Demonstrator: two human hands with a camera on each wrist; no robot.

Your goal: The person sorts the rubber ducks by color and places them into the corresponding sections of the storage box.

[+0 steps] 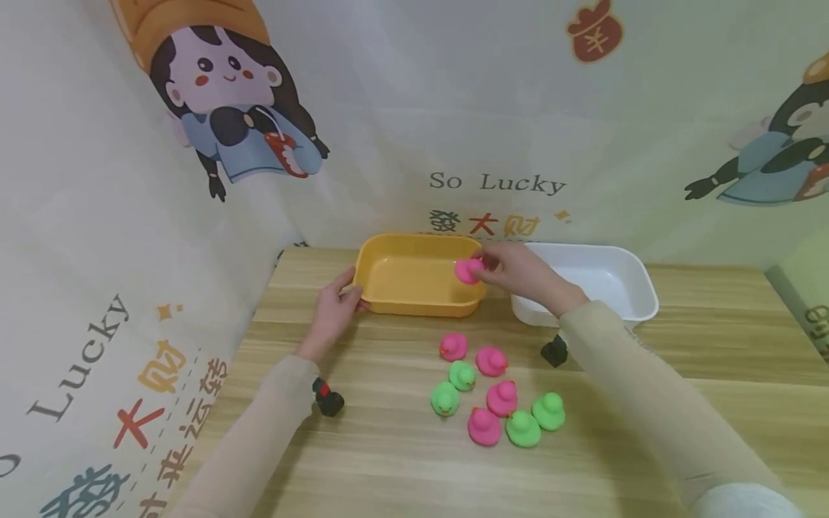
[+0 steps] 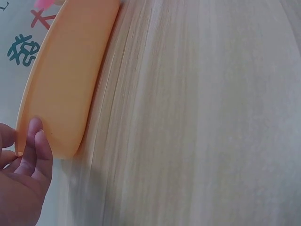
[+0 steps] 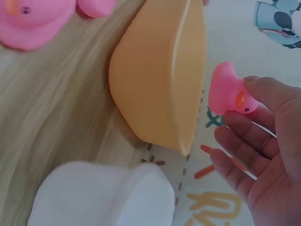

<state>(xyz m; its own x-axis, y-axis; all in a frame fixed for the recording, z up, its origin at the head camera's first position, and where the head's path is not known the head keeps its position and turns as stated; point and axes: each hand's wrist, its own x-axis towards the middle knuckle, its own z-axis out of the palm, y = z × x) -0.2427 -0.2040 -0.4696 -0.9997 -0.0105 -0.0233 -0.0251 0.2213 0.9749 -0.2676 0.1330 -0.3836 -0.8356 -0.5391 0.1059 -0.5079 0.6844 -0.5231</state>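
My left hand (image 1: 333,309) grips the yellow tub (image 1: 414,277) rim | my right hand (image 1: 521,273) pinches a pink duck (image 1: 468,270) over it | white tub (image 1: 596,284) beside.

White tub (image 1: 637,284), green ducks (image 1: 523,429), printed backdrop (image 1: 495,183).

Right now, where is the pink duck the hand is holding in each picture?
Head view: the pink duck is at the centre, pinched by the right hand over the right end of the yellow tub.
Left wrist view: only a pink blur at the top left corner; I cannot tell if it is the duck.
Right wrist view: the duck is right of centre, at the fingertips.
Shared landmark: the yellow tub.
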